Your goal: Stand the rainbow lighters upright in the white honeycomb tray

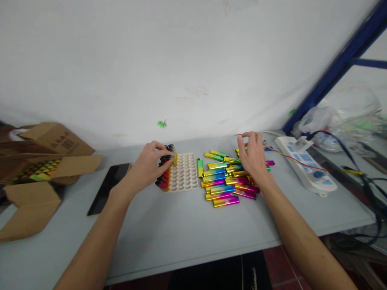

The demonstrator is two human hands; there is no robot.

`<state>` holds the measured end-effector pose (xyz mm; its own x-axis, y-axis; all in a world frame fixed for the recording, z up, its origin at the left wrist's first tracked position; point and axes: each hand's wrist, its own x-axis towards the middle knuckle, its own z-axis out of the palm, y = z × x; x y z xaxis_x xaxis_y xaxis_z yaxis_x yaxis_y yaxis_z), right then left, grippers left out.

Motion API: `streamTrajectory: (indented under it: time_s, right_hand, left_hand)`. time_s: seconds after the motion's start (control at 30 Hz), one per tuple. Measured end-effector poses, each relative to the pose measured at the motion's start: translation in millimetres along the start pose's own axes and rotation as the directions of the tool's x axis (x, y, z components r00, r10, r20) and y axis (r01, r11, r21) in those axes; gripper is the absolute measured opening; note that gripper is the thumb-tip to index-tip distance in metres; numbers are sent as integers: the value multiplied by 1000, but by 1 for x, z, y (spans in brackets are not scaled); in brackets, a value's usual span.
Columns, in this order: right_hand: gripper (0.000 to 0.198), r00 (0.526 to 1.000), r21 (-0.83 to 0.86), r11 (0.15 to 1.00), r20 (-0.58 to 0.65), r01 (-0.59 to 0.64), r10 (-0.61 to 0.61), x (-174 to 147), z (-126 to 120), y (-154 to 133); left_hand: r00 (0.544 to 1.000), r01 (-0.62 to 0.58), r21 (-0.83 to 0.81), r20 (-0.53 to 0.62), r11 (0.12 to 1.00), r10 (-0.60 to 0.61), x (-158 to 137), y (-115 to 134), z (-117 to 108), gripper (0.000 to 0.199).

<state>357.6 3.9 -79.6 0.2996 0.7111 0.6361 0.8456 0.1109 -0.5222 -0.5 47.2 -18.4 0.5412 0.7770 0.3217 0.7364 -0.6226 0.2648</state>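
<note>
A white tray (pixel 185 173) with rows of round holes lies on the table. Slim black-tipped tubes with red-to-yellow bodies (pixel 165 181) fill its left side. Over them, my left hand (pixel 151 163) is closed, thumb and forefinger pinching at the top of one tube. To the right lies a loose pile of shiny, flat tubes (pixel 222 189) in gold, green, blue and magenta. My right hand (pixel 252 155) is above the pile's far right part, its thumb and forefinger closed on a thin red-and-yellow wire (pixel 284 154), whose tip pokes out to the left.
A white power strip (pixel 308 165) with plugs and black cables (pixel 370 193) is at the right. Left of the tray lies a black phone or tablet (pixel 105 189), beside an open cardboard box (pixel 75 167) holding yellow pieces. Behind the table rises a white wall (pixel 181 80).
</note>
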Motion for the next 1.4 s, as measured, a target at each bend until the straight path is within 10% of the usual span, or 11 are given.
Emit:
streamTrajectory:
  time_s: [0.6,0.83,1.0,1.23,1.4]
  right_hand:
    - [44,963,-36,996,-258,-85,73,20,-39,12]
    - [44,942,-8,998,-328,70,-69,19,-45,-11]
    - [48,823,25,996,-562,-85,85,24,-84,-1]
    - [27,997,64,998,-67,-28,32,-31,-110,13]
    - [33,972,78,992,204,100,-114,-54,-76,36]
  left_hand:
    - [991,-120,3,60,993,119,25,-22,2,46]
    - [953,-264,-33,143,964,266,72,48,27,43]
    - [875,-342,-44,350,939,335,121,119,83,45]
    - [881,-367,-31,309,930,358,107,171,141,60]
    - [909,-335,-39,250,941,334,84,166,152,53]
